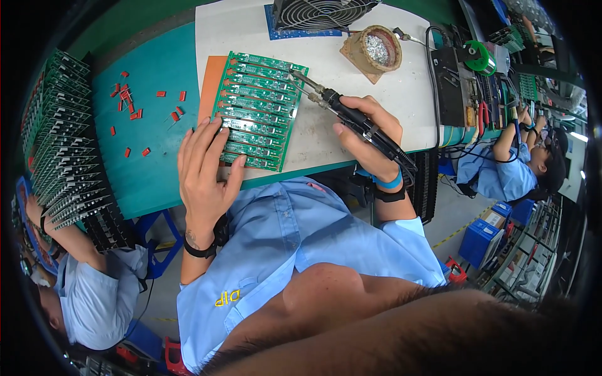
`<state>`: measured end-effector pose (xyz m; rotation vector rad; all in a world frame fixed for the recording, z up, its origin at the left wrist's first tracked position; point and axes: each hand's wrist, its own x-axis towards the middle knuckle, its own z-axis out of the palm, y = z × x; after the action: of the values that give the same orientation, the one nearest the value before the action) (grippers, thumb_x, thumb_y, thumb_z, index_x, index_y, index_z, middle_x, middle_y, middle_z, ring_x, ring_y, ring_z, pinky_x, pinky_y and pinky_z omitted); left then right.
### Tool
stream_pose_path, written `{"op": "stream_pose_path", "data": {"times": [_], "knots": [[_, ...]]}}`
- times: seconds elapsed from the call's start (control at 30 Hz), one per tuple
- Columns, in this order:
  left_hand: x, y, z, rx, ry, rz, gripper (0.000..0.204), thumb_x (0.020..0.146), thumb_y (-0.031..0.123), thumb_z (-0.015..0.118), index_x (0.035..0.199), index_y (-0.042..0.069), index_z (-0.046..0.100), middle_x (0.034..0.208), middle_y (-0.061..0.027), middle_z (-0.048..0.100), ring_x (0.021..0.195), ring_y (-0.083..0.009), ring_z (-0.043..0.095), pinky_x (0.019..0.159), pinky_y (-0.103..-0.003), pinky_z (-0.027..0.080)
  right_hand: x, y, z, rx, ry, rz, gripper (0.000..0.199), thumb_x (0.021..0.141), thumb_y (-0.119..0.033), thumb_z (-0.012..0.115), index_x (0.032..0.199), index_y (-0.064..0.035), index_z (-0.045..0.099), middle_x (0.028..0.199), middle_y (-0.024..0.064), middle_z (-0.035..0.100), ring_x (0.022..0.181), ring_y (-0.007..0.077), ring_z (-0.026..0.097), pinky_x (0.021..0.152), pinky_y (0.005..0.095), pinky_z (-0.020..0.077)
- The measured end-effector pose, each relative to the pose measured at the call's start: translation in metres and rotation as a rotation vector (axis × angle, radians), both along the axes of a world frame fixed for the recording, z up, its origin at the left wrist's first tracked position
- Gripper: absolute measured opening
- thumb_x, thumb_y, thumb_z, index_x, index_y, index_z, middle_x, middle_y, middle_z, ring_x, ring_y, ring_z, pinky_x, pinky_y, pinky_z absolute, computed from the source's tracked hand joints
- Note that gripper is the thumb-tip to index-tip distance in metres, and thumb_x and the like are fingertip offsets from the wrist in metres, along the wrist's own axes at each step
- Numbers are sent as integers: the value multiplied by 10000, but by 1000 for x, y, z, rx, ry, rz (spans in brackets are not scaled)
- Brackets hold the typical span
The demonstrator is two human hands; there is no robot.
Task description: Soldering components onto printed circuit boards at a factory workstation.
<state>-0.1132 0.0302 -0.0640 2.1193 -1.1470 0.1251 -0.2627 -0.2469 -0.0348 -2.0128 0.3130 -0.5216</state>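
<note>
A green panel of several narrow circuit boards (257, 113) lies tilted on an orange-brown pad (214, 81) over the white sheet. My left hand (210, 163) rests at the panel's lower left edge, fingers stretched out and fingertips touching the boards. In my right hand (373, 135) is a black soldering iron (357, 119) with a thin metal solder-feed tube alongside its barrel. Its tip points at the panel's upper right part, near the end of one board strip; whether it touches cannot be made out.
Red components (128, 100) lie scattered on the teal mat (163, 138). At left stands a long rack of upright circuit boards (69, 144). Behind are a fan (320, 14) and a round pot (375, 53) of silvery bits; at right, a green solder spool (480, 57). Co-workers sit on both sides.
</note>
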Motion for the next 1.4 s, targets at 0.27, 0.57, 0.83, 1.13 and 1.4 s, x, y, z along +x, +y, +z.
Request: {"op": "stream_pose_path", "data": {"times": [0.27,0.57,0.83,1.13,1.4], "knots": [[0,-1,-8,-106,7,34,469,883,161,788,1304,-12,675,1397,-169,668,1313,-398,617,1123,-520,439,-16,-4,5,-18,-38,-87,437,814,62,784,1241,43,693,1016,109,720,910,163,694,863,289,544],[-4,-3,0,4,-133,184,474,892,172,792,1316,-4,677,1357,-145,682,1184,-336,620,1009,-434,430,-19,-2,-4,13,-210,-268,455,839,29,817,1271,35,676,1135,135,723,969,173,700,879,300,567],[-6,0,-4,24,-97,188,473,894,179,790,1318,1,677,1359,-134,689,1192,-330,619,984,-415,430,-31,-17,-9,-83,-144,-299,532,860,25,818,1355,37,625,1135,112,705,990,161,680,882,294,554],[-5,-3,-3,44,-95,173,475,894,172,783,1321,-6,673,1382,-140,685,1200,-335,621,981,-420,432,-22,1,-1,49,-134,-265,458,843,49,802,1284,37,679,1112,84,701,905,139,667,845,284,552],[-4,-2,-3,22,-82,175,479,895,167,779,1324,-16,668,1370,-147,696,1202,-338,627,976,-423,434,-5,4,-2,22,-32,-22,432,824,55,790,1245,38,692,975,94,708,876,143,674,812,271,533]]}}
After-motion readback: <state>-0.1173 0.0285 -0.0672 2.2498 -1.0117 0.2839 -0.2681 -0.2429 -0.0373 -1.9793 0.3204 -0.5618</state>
